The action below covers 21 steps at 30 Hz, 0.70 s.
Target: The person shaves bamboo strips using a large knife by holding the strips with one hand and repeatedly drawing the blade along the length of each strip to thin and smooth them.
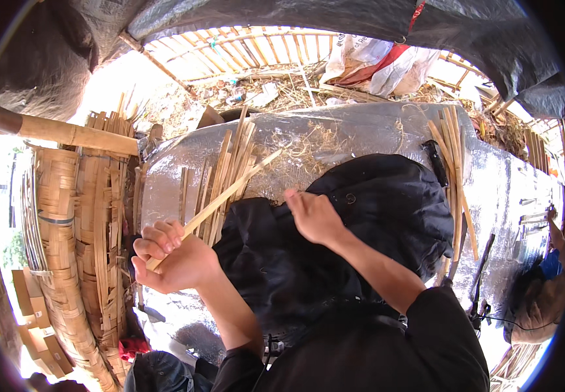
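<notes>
My left hand [176, 258] grips the near end of a pale, flat bamboo strip [233, 188]. The strip slants up and away to the right, its far tip free in the air. My right hand [315, 215] is curled, held above the black cloth [387, 196] over my legs. It is apart from the strip; whatever its fingers close on, if anything, is hidden. Under and beyond the held strip lies a bundle of bamboo strips [235, 153]. More bamboo strips [454, 147] lie to the right of the cloth, beside a black-handled tool [434, 162].
Thin curled shavings [318, 137] lie on the silvery ground sheet [374, 121]. Rolled woven bamboo [57, 215] stands at the left, near cardboard [34, 313]. A bamboo pole [76, 134] juts in from the left. Another person [544, 294] sits at the far right.
</notes>
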Motion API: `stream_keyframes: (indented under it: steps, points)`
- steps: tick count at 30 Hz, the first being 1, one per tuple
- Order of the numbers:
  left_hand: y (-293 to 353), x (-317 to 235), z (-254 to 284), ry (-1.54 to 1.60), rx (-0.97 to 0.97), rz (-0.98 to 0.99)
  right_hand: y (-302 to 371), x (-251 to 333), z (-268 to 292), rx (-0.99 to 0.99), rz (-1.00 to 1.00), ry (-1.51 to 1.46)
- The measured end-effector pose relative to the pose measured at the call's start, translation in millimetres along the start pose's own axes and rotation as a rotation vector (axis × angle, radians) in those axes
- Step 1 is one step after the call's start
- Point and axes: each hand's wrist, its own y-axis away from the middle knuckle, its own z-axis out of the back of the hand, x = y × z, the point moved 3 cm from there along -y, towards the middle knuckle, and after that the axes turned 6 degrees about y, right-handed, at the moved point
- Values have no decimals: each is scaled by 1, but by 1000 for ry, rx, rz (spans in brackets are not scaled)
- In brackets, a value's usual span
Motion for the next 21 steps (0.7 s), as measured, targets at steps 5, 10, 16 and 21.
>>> stream_keyframes:
  steps: [5, 10, 16, 21]
  points:
    - [13, 16, -42, -174, 24, -101, 41, 77, 5, -124, 297, -145]
    - [19, 17, -42, -146, -27, -121, 37, 41, -25, -133, 263, -101]
    - [9, 11, -22, -87, 81, -34, -14, -55, -20, 56, -186, 217]
    - [7, 23, -38, -67, 83, -63, -27, -90, 6, 22, -247, 285]
